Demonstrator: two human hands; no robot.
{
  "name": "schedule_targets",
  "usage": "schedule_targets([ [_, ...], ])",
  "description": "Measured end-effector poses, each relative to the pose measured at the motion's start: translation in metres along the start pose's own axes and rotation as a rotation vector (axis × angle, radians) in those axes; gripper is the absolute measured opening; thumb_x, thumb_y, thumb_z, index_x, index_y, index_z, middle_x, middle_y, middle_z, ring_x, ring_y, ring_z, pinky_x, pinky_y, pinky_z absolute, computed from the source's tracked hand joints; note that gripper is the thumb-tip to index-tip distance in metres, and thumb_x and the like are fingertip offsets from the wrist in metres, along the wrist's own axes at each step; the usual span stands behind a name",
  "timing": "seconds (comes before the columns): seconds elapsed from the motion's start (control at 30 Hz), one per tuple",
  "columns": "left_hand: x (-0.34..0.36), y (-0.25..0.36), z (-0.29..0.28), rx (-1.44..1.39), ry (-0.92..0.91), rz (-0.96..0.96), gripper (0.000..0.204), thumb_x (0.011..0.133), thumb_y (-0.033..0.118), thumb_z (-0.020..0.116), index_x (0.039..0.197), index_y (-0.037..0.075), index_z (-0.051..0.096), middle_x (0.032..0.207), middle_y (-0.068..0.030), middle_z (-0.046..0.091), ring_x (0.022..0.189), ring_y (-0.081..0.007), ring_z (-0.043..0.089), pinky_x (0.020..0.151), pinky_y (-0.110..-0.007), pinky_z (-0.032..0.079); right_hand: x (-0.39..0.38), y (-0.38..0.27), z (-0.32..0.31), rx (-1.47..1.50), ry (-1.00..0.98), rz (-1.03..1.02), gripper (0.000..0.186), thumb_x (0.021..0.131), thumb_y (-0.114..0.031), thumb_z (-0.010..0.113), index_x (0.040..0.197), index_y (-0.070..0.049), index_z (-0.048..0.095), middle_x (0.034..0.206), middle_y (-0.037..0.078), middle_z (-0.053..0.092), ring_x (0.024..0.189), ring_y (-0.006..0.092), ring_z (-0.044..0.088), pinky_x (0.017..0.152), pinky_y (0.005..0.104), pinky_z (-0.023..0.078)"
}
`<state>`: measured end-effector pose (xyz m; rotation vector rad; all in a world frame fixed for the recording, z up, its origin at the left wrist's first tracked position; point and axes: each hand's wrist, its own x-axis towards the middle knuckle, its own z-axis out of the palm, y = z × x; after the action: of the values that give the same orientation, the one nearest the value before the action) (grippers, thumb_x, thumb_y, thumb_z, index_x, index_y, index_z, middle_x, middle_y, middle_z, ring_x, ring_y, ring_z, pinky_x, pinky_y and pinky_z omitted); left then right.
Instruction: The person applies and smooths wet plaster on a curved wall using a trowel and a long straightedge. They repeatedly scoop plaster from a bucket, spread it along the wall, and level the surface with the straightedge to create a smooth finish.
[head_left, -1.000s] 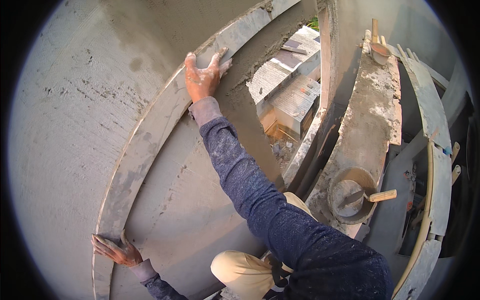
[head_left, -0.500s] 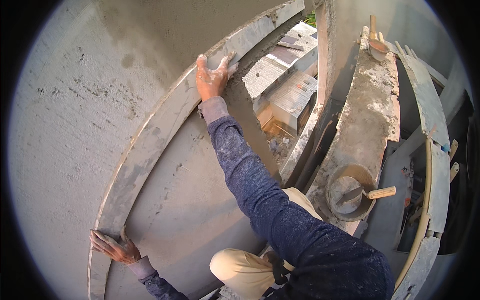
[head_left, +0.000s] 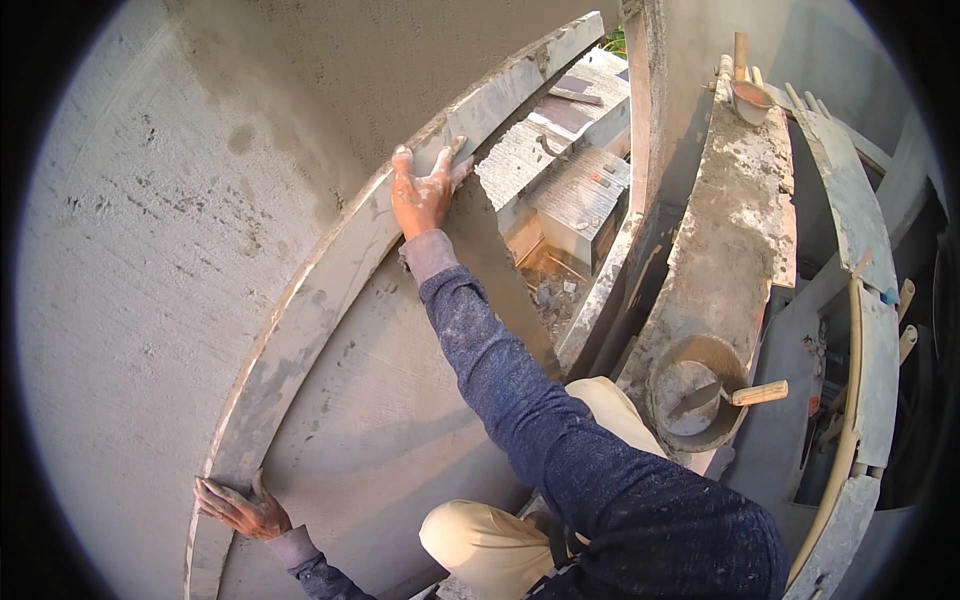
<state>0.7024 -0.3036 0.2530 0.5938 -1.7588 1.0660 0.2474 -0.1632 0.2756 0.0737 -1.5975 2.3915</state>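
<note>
A long grey straightedge board (head_left: pixel 300 300) with a worn edge rests against the plastered wall (head_left: pixel 150 290), bowed by the lens. At its lower left part my left hand (head_left: pixel 245 508) grips it, fingers over the face and thumb at the inner edge. Farther up, my right hand (head_left: pixel 425 195) clasps the same board, arm stretched out, fingers smeared with grey mortar. The board's upper end reaches over the corner of a wall opening (head_left: pixel 590 330). Darker, wetter-looking plaster (head_left: pixel 290 60) covers the wall above the board.
To the right, a mortar-crusted plank (head_left: pixel 720 250) carries a bucket (head_left: pixel 700 400) holding a trowel (head_left: pixel 760 392). A second small container (head_left: pixel 752 100) sits at the plank's far end. Bamboo poles (head_left: pixel 850 430) and panels run along the right. Corrugated roofs (head_left: pixel 580 190) show below through the opening.
The board has shifted a little to the right along the wall, with both hands still on it. Its upper part now overlaps the opening's edge. The view has also moved slightly.
</note>
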Motion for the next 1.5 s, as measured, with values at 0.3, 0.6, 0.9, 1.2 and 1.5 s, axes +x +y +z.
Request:
schedule_targets([
  [0.3, 0.005, 0.006, 0.001, 0.012, 0.041, 0.036, 0.083, 0.081, 0.058, 0.056, 0.139, 0.002, 0.038, 0.139, -0.0165, 0.043, 0.13, -0.0341, 0.04, 0.112, -0.053, 0.028, 0.006, -0.005, -0.006, 0.017, -0.047, 0.036, 0.1, 0.083, -0.043, 0.059, 0.148, 0.0, -0.005, 0.146, 0.039, -0.007, 0.138, 0.0519, -0.007, 0.114, 0.0542, 0.008],
  [0.6, 0.034, 0.009, 0.001, 0.02, 0.013, 0.017, 0.082, 0.083, 0.055, 0.057, 0.141, 0.002, 0.034, 0.142, -0.0134, 0.041, 0.131, -0.0352, 0.038, 0.111, -0.053, 0.03, 0.033, -0.013, 0.009, 0.053, -0.066, -0.049, 0.1, 0.081, -0.046, 0.058, 0.147, 0.003, 0.001, 0.145, 0.042, -0.006, 0.137, 0.0542, -0.006, 0.114, 0.0544, 0.006],
  [0.9, -0.002, 0.0, -0.005, 0.055, -0.015, 0.053, 0.08, 0.083, 0.052, 0.059, 0.14, 0.001, 0.037, 0.139, -0.0147, 0.045, 0.128, -0.0361, 0.041, 0.109, -0.053, 0.032, -0.002, 0.003, -0.008, -0.01, -0.037, 0.055, 0.098, 0.083, -0.042, 0.057, 0.147, 0.003, -0.004, 0.146, 0.04, -0.006, 0.138, 0.0525, -0.004, 0.114, 0.0518, 0.008],
  [1.2, -0.089, 0.012, -0.004, -0.029, -0.168, -0.063, 0.082, 0.084, 0.053, 0.057, 0.142, 0.002, 0.029, 0.141, -0.0177, 0.037, 0.131, -0.0389, 0.036, 0.111, -0.056, 0.028, -0.058, 0.089, -0.035, 0.079, -0.094, 0.13, 0.094, 0.083, -0.04, 0.058, 0.15, -0.008, 0.0, 0.149, 0.035, -0.001, 0.14, 0.0483, 0.005, 0.115, 0.0475, 0.016],
  [1.5, 0.048, -0.003, -0.012, -0.16, 0.066, -0.028, 0.083, 0.081, 0.038, 0.071, 0.144, 0.003, 0.03, 0.142, -0.0149, 0.041, 0.132, -0.0351, 0.037, 0.111, -0.052, 0.029, 0.016, -0.063, 0.021, 0.117, -0.063, -0.104, 0.094, 0.081, -0.043, 0.059, 0.142, 0.013, 0.015, 0.142, 0.044, 0.011, 0.138, 0.0516, 0.008, 0.115, 0.0505, 0.009],
])
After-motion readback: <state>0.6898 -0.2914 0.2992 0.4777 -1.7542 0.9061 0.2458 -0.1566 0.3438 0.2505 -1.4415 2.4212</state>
